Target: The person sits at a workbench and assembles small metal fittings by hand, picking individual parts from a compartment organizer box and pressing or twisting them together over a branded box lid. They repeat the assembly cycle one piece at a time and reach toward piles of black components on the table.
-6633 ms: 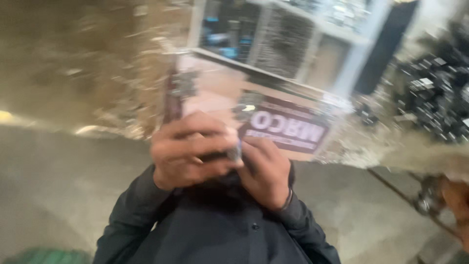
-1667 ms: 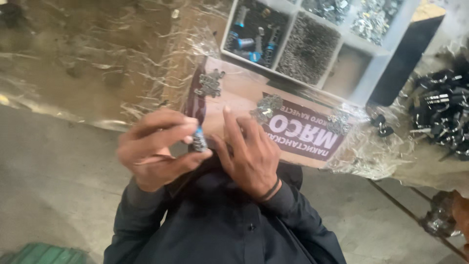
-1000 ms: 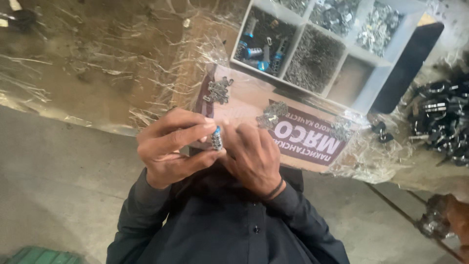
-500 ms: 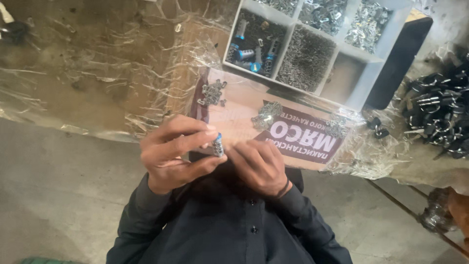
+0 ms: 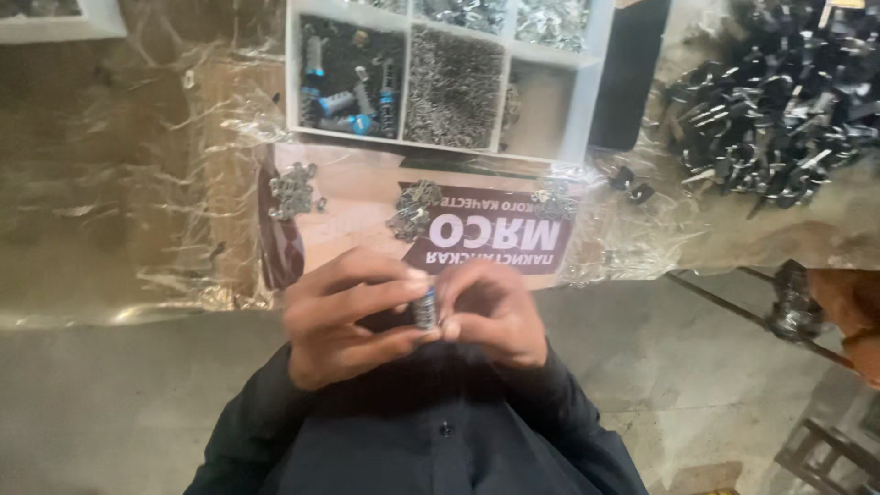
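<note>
My left hand [image 5: 344, 321] pinches a small metal cylinder with a blue band [image 5: 424, 308] between thumb and forefinger, close to my chest. My right hand [image 5: 495, 312] is curled against the cylinder's other side, its fingertips on it. Both hands are over the near edge of a printed cardboard sheet [image 5: 367, 197] lying on a table covered with plastic film. Three small heaps of metal bits [image 5: 414, 209] lie on the cardboard.
A white compartment tray [image 5: 577, 110] holds blue-banded cylinders [image 5: 344, 96], fine springs and other small parts. A pile of black metal parts [image 5: 775, 101] lies at the right. Another person's hand [image 5: 852, 307] with a metal piece is at the right edge.
My hands have stayed together on the cylinder and come lower, toward my chest. The view has shifted, so the tray and the table show more fully.
</note>
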`<state>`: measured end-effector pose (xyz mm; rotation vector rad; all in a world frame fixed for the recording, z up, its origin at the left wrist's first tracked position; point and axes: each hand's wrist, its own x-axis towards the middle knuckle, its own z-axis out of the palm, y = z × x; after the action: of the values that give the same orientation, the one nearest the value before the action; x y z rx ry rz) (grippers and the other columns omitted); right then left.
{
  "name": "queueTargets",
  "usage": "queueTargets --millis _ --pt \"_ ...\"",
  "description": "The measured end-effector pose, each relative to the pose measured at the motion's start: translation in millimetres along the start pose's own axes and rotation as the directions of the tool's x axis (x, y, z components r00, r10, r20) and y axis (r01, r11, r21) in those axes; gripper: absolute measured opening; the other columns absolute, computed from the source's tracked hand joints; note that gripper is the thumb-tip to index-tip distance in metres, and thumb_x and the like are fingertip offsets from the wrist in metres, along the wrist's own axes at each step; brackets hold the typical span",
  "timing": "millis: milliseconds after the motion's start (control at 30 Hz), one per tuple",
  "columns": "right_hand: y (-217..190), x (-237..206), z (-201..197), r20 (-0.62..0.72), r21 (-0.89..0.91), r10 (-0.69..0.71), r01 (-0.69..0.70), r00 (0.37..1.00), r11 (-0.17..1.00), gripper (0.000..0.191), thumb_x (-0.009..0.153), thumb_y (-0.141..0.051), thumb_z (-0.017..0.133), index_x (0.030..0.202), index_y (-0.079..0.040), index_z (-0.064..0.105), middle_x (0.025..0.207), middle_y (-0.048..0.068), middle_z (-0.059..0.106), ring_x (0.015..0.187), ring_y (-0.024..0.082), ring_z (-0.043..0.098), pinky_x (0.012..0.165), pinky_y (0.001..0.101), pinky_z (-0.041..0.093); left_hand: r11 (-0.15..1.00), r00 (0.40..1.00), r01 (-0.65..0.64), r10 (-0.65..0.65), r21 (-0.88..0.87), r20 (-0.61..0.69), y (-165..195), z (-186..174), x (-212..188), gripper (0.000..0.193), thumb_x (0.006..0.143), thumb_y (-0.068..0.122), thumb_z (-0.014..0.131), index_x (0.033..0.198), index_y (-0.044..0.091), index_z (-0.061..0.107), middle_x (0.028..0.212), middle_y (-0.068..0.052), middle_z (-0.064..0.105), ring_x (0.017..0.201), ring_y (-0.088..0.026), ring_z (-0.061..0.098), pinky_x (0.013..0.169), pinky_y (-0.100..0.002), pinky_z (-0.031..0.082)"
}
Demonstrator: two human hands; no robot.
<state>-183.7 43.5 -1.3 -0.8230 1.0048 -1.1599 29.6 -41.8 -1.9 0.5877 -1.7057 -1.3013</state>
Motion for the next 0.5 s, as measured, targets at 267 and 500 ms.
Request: queueTargets --millis 267,500 --pt "-10.4 -11.9 11.6 -0.208 -0.390 -0.490 0.387 0.847 0.835 0.019 0.087 0.011 0.067 0.101 -0.001 0.067 0.094 0.014 0.077 0.082 0.020 0.076 0.074 0.0291 0.063 0.997 0.997 0.081 -0.081 0.022 0.007 6.5 18.3 9.0 0.043 0.082 0.009 0.092 0.121 0.005 0.072 0.117 -0.012 0.071 0.097 -0.022 0.073 0.080 -0.030 0.063" --pt "-15.7 -17.8 9.8 -0.180 -0.402 -0.327 0.235 0.928 0.885 0.015 0.092 0.009 0.070 0.104 0.000 0.070 0.105 0.012 0.069 0.090 0.017 0.068 0.079 0.0256 0.055 0.993 1.000 -0.007 0.008 0.121 -0.011 9.0 20.6 9.8 0.048 0.079 0.012 0.094 0.121 0.007 0.071 0.115 -0.008 0.071 0.101 -0.022 0.072 0.086 -0.032 0.061"
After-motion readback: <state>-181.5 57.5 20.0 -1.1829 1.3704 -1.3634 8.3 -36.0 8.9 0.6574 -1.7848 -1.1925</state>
